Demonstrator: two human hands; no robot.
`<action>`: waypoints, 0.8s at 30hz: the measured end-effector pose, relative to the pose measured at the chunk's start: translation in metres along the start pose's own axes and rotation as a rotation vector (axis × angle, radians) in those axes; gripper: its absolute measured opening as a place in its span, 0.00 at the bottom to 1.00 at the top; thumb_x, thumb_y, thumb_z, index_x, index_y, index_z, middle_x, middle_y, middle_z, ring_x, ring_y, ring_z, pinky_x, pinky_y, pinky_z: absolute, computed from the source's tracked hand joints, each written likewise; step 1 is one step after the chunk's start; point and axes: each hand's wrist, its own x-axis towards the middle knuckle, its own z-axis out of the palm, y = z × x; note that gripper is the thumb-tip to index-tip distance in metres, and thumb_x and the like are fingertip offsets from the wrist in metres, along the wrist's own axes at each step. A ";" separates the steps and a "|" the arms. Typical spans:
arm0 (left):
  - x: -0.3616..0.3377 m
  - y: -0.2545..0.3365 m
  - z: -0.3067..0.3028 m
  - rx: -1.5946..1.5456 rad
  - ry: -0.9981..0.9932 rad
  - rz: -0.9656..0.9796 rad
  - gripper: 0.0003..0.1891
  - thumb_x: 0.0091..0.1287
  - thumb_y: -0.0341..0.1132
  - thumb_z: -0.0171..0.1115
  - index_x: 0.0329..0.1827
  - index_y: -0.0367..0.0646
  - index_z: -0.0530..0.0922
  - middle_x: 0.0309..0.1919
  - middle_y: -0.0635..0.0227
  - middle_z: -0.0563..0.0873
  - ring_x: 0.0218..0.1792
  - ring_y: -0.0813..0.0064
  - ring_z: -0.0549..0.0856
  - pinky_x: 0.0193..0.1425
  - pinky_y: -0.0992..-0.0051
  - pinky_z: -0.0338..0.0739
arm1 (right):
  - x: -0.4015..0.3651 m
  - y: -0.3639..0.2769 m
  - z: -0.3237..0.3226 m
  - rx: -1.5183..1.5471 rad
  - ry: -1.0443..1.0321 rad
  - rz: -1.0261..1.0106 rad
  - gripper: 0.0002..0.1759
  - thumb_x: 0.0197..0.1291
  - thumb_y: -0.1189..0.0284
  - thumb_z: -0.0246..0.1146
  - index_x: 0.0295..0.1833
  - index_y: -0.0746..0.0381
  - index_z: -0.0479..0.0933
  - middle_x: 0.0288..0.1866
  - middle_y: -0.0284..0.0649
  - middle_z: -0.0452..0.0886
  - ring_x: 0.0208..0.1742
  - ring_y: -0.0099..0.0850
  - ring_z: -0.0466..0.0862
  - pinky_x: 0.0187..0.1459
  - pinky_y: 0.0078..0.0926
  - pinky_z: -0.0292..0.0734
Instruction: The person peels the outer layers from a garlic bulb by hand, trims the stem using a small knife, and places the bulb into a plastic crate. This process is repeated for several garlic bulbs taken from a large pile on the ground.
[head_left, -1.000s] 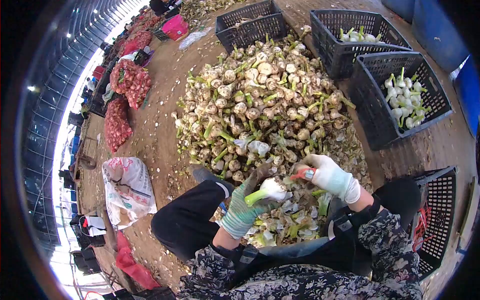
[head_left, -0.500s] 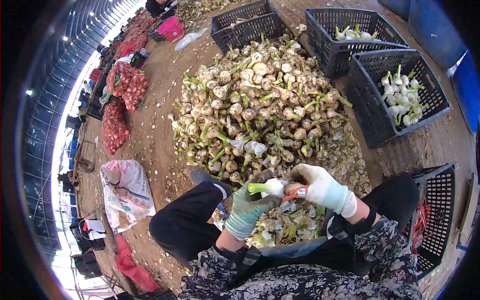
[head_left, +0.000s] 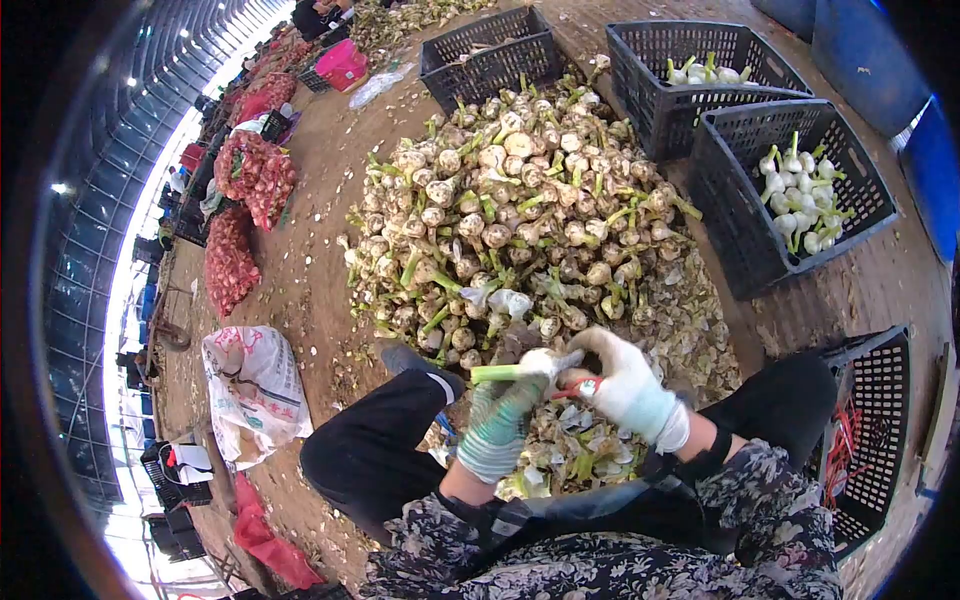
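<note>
Since a second ago we have turned the garlic bulb (head_left: 541,362) so its green stalk lies level, pointing left. Our green-gloved left hand (head_left: 500,420) is closed around it from below. Our white-gloved right hand (head_left: 625,385) grips what looks like a red-handled cutter (head_left: 577,390), held against the bulb. Just beyond lies the garlic pile (head_left: 510,210), and trimmed bulbs sit in the black crate (head_left: 745,250) to the right.
</note>
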 end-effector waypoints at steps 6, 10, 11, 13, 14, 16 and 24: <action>0.006 -0.006 0.010 -0.237 0.288 0.028 0.11 0.57 0.30 0.59 0.43 0.39 0.75 0.33 0.70 0.79 0.33 0.78 0.79 0.39 0.77 0.75 | 0.003 -0.005 -0.004 0.117 -0.022 0.153 0.16 0.49 0.78 0.62 0.45 0.69 0.70 0.38 0.40 0.75 0.40 0.26 0.76 0.43 0.23 0.73; 0.003 -0.001 0.013 -0.108 0.261 0.055 0.11 0.56 0.26 0.57 0.43 0.40 0.75 0.33 0.70 0.79 0.33 0.79 0.79 0.39 0.77 0.75 | -0.006 -0.004 0.004 0.303 -0.157 0.074 0.23 0.45 0.81 0.65 0.49 0.71 0.68 0.43 0.42 0.74 0.45 0.25 0.74 0.50 0.22 0.69; 0.004 0.002 0.016 -0.078 0.267 0.092 0.11 0.56 0.25 0.57 0.43 0.39 0.75 0.33 0.70 0.79 0.33 0.79 0.79 0.39 0.78 0.75 | -0.007 -0.002 0.005 0.305 -0.154 0.074 0.23 0.45 0.81 0.65 0.49 0.71 0.68 0.43 0.42 0.74 0.45 0.25 0.74 0.50 0.22 0.69; 0.012 0.006 0.017 -0.103 0.316 0.142 0.13 0.55 0.26 0.56 0.44 0.39 0.75 0.33 0.68 0.79 0.34 0.78 0.79 0.40 0.77 0.75 | -0.007 0.004 0.006 0.200 -0.144 0.051 0.20 0.45 0.83 0.64 0.47 0.70 0.69 0.43 0.42 0.74 0.45 0.25 0.74 0.50 0.22 0.69; 0.012 0.008 0.017 -0.172 0.311 0.115 0.13 0.55 0.27 0.56 0.45 0.39 0.75 0.33 0.67 0.79 0.34 0.77 0.79 0.40 0.76 0.75 | -0.009 -0.003 0.006 -0.041 -0.155 -0.089 0.19 0.46 0.84 0.63 0.46 0.70 0.70 0.42 0.42 0.75 0.46 0.26 0.75 0.49 0.22 0.70; 0.015 0.004 0.005 -0.294 0.321 0.046 0.15 0.55 0.29 0.53 0.46 0.41 0.75 0.34 0.66 0.80 0.34 0.71 0.80 0.41 0.71 0.77 | 0.002 0.007 -0.001 0.076 -0.016 0.003 0.18 0.46 0.84 0.62 0.46 0.70 0.70 0.41 0.42 0.76 0.46 0.27 0.75 0.49 0.22 0.70; 0.027 0.024 -0.008 -0.489 0.048 0.084 0.19 0.59 0.37 0.52 0.54 0.44 0.73 0.36 0.68 0.82 0.33 0.71 0.80 0.37 0.66 0.77 | 0.006 -0.020 -0.021 -0.888 -0.425 0.306 0.29 0.46 0.67 0.63 0.55 0.66 0.67 0.43 0.54 0.77 0.48 0.46 0.77 0.50 0.34 0.71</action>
